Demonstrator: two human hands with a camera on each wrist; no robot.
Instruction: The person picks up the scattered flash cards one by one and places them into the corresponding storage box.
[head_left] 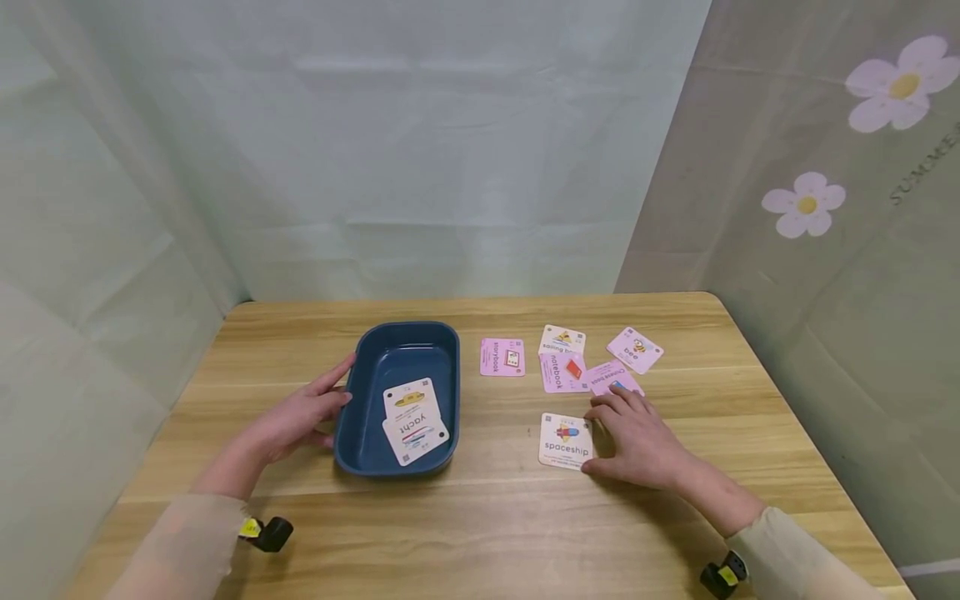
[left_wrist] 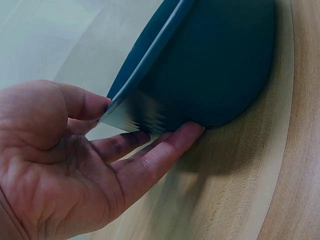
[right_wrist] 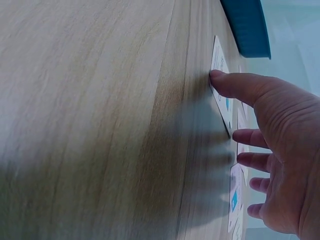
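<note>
My left hand rests against the side of a dark blue plastic bin. In the left wrist view, my left fingertips touch its outer wall near the rim. Two white picture cards overlap inside, a yacht card over one with a yellow picture. My right hand is at the right edge of a white spaceship card. Its thumb touches one corner, the index fingertip is right at another, and the other fingers are spread beyond, close to a pink Chinese book card.
Beyond the right hand lie a pink notebook card overlapping a sailing boat card, and a bee card. A pink storybook card lies between them and the bin. Pale cloth hangs around the wooden table.
</note>
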